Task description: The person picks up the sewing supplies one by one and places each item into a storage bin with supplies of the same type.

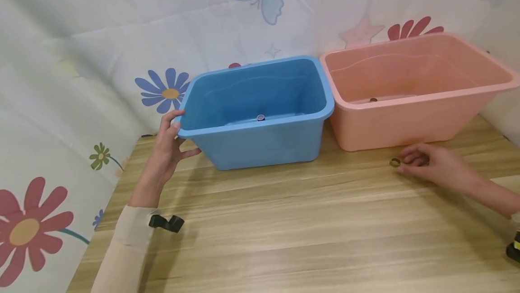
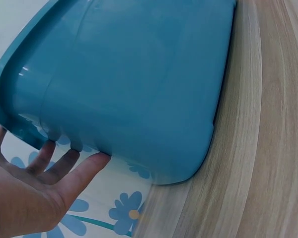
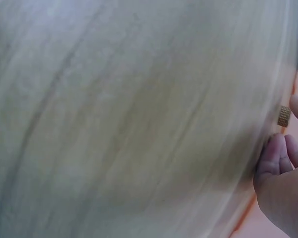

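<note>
At its left end, the blue plastic bin (image 1: 256, 141) is gripped by my left hand (image 1: 166, 144), with fingers at the rim. The left wrist view shows several fingertips (image 2: 102, 157) of this hand against the bin's outer wall. My right hand (image 1: 436, 164) is low over the table before the pink bin (image 1: 406, 123), fingers bent. Just beyond its fingertips is a small gold-coloured ring (image 1: 395, 162). Seen from the right wrist, the patterned ring (image 3: 283, 116) sits at the gap between thumb and finger, with a little space beside the thumb tip.
Inside the blue bin lies a small silvery ring-like piece (image 1: 261, 117), and a small dark-gold one (image 1: 373, 99) shows in the pink bin. Both bins stand side by side on a wood-grain table (image 1: 284, 225), against a flower-printed cloth (image 1: 122, 58).
</note>
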Tool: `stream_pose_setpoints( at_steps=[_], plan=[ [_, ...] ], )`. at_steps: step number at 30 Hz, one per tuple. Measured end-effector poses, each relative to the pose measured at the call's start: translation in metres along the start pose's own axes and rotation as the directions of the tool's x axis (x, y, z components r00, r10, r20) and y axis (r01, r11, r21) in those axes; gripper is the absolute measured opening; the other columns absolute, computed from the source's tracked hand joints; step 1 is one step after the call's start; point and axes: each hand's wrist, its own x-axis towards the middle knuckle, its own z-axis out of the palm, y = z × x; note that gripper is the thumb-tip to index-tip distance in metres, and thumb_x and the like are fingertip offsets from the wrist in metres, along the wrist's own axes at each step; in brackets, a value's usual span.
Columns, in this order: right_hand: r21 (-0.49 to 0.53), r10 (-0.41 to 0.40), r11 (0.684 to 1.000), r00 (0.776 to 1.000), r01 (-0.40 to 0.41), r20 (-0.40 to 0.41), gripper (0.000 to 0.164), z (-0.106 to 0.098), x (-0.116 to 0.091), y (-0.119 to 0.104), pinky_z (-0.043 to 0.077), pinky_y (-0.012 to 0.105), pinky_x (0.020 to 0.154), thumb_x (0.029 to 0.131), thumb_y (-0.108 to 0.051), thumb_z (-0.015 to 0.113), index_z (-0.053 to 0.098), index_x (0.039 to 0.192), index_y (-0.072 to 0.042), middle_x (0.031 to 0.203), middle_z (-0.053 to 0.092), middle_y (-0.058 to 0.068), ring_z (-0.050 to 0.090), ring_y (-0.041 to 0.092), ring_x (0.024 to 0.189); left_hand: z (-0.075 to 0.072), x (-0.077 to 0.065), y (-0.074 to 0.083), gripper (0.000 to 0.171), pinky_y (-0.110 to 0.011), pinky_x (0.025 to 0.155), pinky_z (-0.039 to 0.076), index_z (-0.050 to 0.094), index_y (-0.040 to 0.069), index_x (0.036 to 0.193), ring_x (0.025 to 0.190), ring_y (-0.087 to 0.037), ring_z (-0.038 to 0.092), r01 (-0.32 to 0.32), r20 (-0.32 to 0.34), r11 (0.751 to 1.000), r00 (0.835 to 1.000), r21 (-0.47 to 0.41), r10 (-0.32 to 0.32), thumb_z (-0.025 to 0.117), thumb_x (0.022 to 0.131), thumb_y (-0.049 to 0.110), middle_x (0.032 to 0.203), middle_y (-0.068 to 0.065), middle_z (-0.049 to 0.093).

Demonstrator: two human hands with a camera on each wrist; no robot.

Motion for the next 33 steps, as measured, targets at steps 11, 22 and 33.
stream_pose_setpoints(
  at_steps=[11, 22, 33],
  plan=[
    [0.003, 0.074, 0.997, 0.996, -0.074, -0.054, 0.038, 0.010, 0.000, -0.001, 0.046, 0.016, 0.064, 0.089, -0.030, 0.080, 0.072, 0.113, -0.001, 0.097, 0.069, 0.007, 0.055, -0.002, 0.076, 0.000, 0.001, 0.000, 0.042, -0.064, 0.089, 0.051, 0.039, 0.036, 0.143, 0.143, -0.041, 0.035, -0.003, -0.006, 1.000, 1.000, -0.011, 0.003, 0.049, 0.103, 0.042, 0.161, -0.003, 0.023],
    [-0.013, 0.056, 0.998, 0.994, -0.058, -0.095, 0.031, 0.018, -0.001, -0.002, 0.045, 0.015, 0.062, 0.089, -0.024, 0.080, 0.073, 0.107, 0.000, 0.093, 0.070, 0.007, 0.053, -0.004, 0.073, 0.000, 0.000, 0.000, 0.043, -0.060, 0.088, 0.054, 0.039, 0.035, 0.144, 0.144, -0.041, 0.035, -0.005, -0.004, 1.000, 1.000, -0.014, 0.005, 0.050, 0.103, 0.041, 0.162, -0.003, 0.022],
    [0.003, 0.056, 0.998, 0.994, -0.056, -0.096, 0.030, 0.018, -0.001, -0.001, 0.045, 0.015, 0.061, 0.089, -0.021, 0.080, 0.074, 0.109, 0.001, 0.092, 0.071, 0.007, 0.054, -0.003, 0.072, 0.000, 0.000, -0.002, 0.042, -0.057, 0.086, 0.056, 0.039, 0.036, 0.144, 0.143, -0.042, 0.035, -0.007, -0.003, 1.000, 1.000, -0.012, 0.007, 0.050, 0.103, 0.041, 0.162, -0.001, 0.022]
  ],
)
